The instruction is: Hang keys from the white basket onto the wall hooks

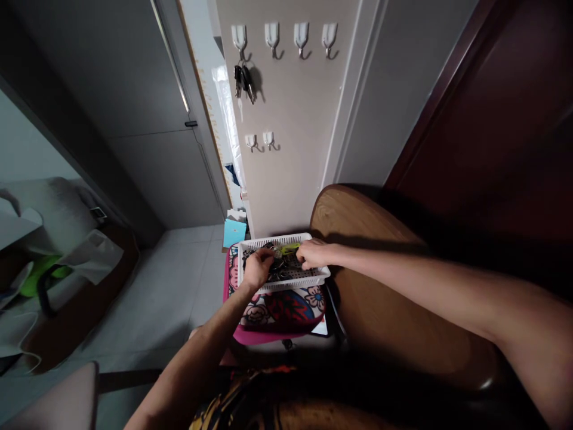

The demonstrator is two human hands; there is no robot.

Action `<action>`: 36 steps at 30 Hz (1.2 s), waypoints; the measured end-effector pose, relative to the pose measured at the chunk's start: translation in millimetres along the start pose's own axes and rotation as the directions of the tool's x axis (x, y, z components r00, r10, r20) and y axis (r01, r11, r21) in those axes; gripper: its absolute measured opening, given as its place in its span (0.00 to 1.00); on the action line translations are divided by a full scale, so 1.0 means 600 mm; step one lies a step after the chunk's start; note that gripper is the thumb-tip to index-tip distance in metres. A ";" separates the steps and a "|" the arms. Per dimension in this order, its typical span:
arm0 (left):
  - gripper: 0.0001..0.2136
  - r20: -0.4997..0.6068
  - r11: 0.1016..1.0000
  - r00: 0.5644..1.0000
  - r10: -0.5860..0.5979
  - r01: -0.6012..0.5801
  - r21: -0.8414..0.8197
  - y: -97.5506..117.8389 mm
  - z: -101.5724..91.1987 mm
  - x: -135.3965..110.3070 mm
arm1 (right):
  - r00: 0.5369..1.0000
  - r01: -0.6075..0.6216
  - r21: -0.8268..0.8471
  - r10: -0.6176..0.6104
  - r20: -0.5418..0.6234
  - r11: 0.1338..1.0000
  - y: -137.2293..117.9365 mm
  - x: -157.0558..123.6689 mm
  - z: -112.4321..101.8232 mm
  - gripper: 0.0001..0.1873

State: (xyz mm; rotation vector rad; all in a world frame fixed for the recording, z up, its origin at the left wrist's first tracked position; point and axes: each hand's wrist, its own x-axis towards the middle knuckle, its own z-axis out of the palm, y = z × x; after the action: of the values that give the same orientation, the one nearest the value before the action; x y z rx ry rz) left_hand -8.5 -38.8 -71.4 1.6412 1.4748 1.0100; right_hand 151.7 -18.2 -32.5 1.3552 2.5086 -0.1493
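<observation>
A white slotted plastic basket (323, 276) rests on a flowered, pink-edged case or cushion (286, 310). Over the left part of the basket, my left hand (258, 269) has thumb and fingers closed at a dark cluster that looks like keys (280, 263). What exactly it pinches I cannot make out. My right hand (312, 254) reaches in from the right edge with its fingers curled down, their tips hidden inside. Between the hands lies a yellow-green item (290, 248), too small to identify.
White hooks (301, 37) line the wall panel ahead, and a bunch of black-headed keys (244, 82) hangs from the leftmost. A curved wooden tabletop (371, 298) stands close at the right. A light-blue box (234, 233) sits on the floor behind the basket.
</observation>
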 end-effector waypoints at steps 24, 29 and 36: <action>0.08 -0.010 0.998 1.000 0.022 -0.023 -0.056 -0.009 -0.002 -0.007 | 0.957 0.007 0.553 0.154 -0.244 0.833 -0.020 0.025 0.000 0.10; 0.11 0.002 0.991 0.997 0.071 -0.070 -0.114 -0.014 0.000 -0.005 | 0.931 0.073 0.518 0.128 -0.342 0.852 -0.009 0.020 -0.033 0.10; 0.12 0.259 0.990 0.958 0.125 -0.138 0.032 -0.004 -0.006 -0.014 | 0.955 0.012 0.393 0.106 -0.276 0.919 0.015 0.022 -0.038 0.09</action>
State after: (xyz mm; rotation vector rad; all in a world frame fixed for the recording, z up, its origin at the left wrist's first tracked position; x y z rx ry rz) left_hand -13.3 -46.9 -72.4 1.8493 1.2407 0.8001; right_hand 147.7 2.4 -14.2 1.6995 2.7918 -0.5005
